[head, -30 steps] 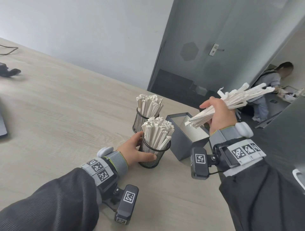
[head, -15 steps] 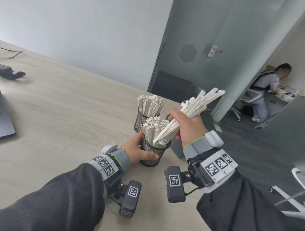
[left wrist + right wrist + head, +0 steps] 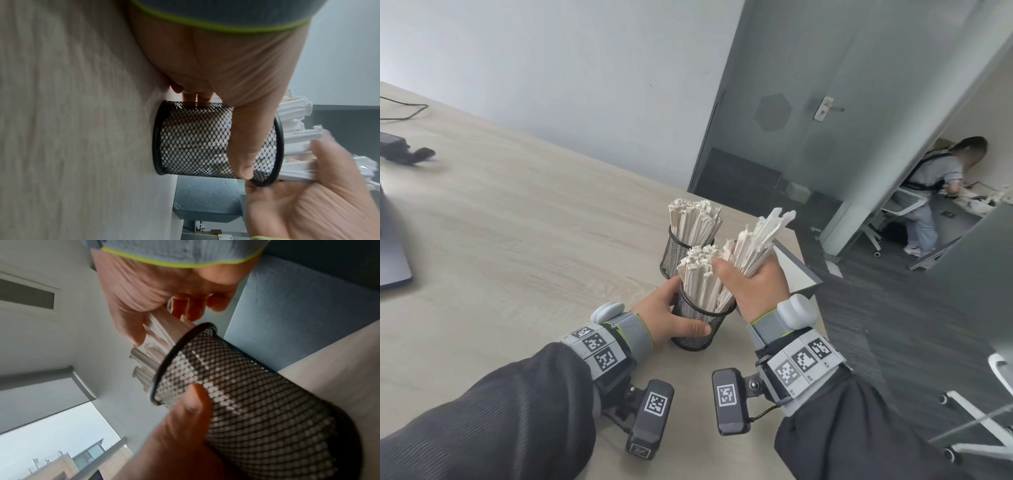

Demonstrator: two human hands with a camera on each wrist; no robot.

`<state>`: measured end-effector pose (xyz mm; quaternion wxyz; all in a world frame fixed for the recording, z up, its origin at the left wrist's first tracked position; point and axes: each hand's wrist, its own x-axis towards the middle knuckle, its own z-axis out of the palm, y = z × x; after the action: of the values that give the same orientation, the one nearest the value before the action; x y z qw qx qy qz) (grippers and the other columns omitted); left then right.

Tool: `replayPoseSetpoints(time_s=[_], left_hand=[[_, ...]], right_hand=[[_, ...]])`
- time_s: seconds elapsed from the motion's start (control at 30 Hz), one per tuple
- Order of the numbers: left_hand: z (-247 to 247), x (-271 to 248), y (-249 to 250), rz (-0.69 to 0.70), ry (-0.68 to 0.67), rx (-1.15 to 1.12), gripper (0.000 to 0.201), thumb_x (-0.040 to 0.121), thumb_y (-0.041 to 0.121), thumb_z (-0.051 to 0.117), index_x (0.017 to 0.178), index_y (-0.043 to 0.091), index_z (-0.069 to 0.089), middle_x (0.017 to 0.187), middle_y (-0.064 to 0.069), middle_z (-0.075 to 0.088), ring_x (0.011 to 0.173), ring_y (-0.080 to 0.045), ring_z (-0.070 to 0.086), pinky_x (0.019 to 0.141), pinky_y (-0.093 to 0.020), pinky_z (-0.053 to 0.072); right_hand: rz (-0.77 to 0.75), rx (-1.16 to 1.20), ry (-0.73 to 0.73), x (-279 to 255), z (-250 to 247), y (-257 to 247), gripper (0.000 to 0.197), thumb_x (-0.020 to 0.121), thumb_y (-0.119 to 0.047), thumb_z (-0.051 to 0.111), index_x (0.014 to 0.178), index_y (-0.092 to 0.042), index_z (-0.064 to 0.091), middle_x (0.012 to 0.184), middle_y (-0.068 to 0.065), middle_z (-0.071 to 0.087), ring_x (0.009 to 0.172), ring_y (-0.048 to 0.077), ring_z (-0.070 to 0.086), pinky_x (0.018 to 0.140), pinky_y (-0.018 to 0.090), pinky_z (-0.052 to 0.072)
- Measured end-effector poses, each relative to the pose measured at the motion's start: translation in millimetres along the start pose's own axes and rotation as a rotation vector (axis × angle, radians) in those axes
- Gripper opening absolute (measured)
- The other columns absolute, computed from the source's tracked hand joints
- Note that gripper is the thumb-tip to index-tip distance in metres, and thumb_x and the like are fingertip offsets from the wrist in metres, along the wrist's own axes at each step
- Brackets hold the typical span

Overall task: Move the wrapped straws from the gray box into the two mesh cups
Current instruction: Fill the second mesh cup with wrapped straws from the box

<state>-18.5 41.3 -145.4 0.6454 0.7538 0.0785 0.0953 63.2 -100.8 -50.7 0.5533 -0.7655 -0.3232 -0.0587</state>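
Observation:
Two black mesh cups stand near the table's right edge, each packed with white wrapped straws. My left hand (image 3: 671, 315) grips the near cup (image 3: 697, 322), thumb across its front (image 3: 242, 146) and fingers behind. My right hand (image 3: 751, 284) grips a bundle of wrapped straws (image 3: 756, 240), whose lower ends are inside the near cup's rim (image 3: 174, 345). The far cup (image 3: 678, 253) stands just behind, full of straws (image 3: 695, 219). The gray box (image 3: 796, 274) sits right of the cups, mostly hidden by my right hand; its gray side (image 3: 205, 199) shows in the left wrist view.
The wooden table (image 3: 524, 219) stretches left and back. A dark laptop edge (image 3: 392, 246) and a black adapter with cable (image 3: 400, 150) lie at the far left. The table's right edge drops to gray carpet (image 3: 893, 325); another person sits in the room beyond the glass door.
My right hand carried the straw bundle from above the gray box leftward and down, turning it upright, and its ends now sit inside the near cup. My left hand kept holding that cup.

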Motion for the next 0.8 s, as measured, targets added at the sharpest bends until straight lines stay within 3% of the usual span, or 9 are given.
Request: replayPoseSetpoints(time_s=[0.07, 0.17, 0.27, 0.33, 0.43, 0.53, 0.7, 0.8], left_hand=[[-0.7, 0.6, -1.6, 0.005, 0.001, 0.005, 0.088, 0.043, 0.051, 0.093, 0.12, 0.061, 0.051, 0.121, 0.02, 0.074, 0.123, 0.0, 0.064, 0.118, -0.036, 0.046], [-1.7, 1.5, -2.7, 0.009, 0.0, 0.01, 0.089, 0.043, 0.052, 0.095, 0.12, 0.063, 0.052, 0.123, 0.021, 0.074, 0.126, -0.003, 0.064, 0.12, -0.038, 0.045], [-1.2, 1.1, -0.7, 0.012, -0.014, -0.002, 0.088, 0.042, 0.051, 0.093, 0.12, 0.058, 0.052, 0.123, 0.021, 0.072, 0.123, 0.0, 0.063, 0.118, -0.035, 0.045], [-1.4, 1.2, 0.1, 0.012, -0.014, -0.009, 0.088, 0.042, 0.051, 0.092, 0.12, 0.058, 0.051, 0.121, 0.022, 0.071, 0.121, 0.003, 0.063, 0.116, -0.033, 0.045], [-1.7, 2.5, -2.1, 0.025, -0.014, -0.006, 0.088, 0.043, 0.051, 0.092, 0.121, 0.057, 0.052, 0.12, 0.021, 0.073, 0.12, 0.001, 0.065, 0.117, -0.036, 0.047], [-1.7, 4.5, -6.0, 0.033, -0.008, -0.025, 0.087, 0.045, 0.048, 0.094, 0.123, 0.052, 0.055, 0.119, 0.016, 0.075, 0.117, -0.001, 0.067, 0.117, -0.041, 0.048], [-2.1, 6.0, -8.8, 0.037, -0.006, -0.001, 0.087, 0.047, 0.049, 0.095, 0.124, 0.056, 0.055, 0.125, 0.015, 0.074, 0.125, -0.006, 0.066, 0.119, -0.045, 0.047], [-2.4, 6.3, -7.9, 0.04, -0.001, 0.017, 0.087, 0.046, 0.052, 0.092, 0.124, 0.055, 0.053, 0.121, 0.016, 0.074, 0.119, -0.003, 0.066, 0.118, -0.042, 0.047]], right_hand=[[0.011, 0.102, 0.064, 2.5, 0.2, -3.3, 0.033, 0.071, -0.034, 0.079, 0.098, -0.031, 0.06, 0.093, -0.001, 0.068, 0.082, 0.013, 0.069, 0.077, 0.033, 0.057], [-0.074, 0.187, 0.09, 7.5, -3.3, -11.4, 0.051, 0.072, -0.029, 0.077, 0.112, -0.046, 0.05, 0.099, 0.0, 0.065, 0.08, 0.021, 0.065, 0.071, 0.035, 0.057], [-0.157, 0.187, 0.082, 6.9, -6.5, -14.2, 0.065, 0.079, -0.016, 0.075, 0.131, -0.037, 0.042, 0.102, 0.003, 0.065, 0.069, 0.014, 0.061, 0.064, 0.029, 0.053], [-0.188, 0.144, 0.066, 2.1, -6.6, -12.5, 0.062, 0.087, -0.011, 0.068, 0.138, -0.03, 0.039, 0.107, 0.001, 0.064, 0.073, 0.012, 0.062, 0.067, 0.026, 0.053], [-0.278, -0.086, -0.033, -5.8, -4.3, -4.4, 0.035, 0.097, -0.022, 0.055, 0.132, -0.021, 0.054, 0.121, -0.008, 0.062, 0.102, 0.006, 0.062, 0.087, 0.031, 0.053], [-0.405, -0.263, -0.113, -11.1, -3.4, 3.9, 0.037, 0.097, -0.032, 0.051, 0.129, -0.017, 0.06, 0.132, -0.011, 0.057, 0.123, 0.004, 0.053, 0.102, 0.031, 0.045], [-0.448, -0.238, -0.059, -6.2, -11.8, -0.8, 0.041, 0.094, -0.029, 0.055, 0.129, -0.009, 0.061, 0.141, -0.002, 0.053, 0.132, 0.006, 0.047, 0.108, 0.019, 0.036], [-0.498, -0.335, -0.118, -6.1, -8.5, -1.4, 0.036, 0.096, -0.026, 0.049, 0.124, -0.012, 0.065, 0.131, -0.002, 0.062, 0.123, 0.01, 0.055, 0.105, 0.029, 0.043]])
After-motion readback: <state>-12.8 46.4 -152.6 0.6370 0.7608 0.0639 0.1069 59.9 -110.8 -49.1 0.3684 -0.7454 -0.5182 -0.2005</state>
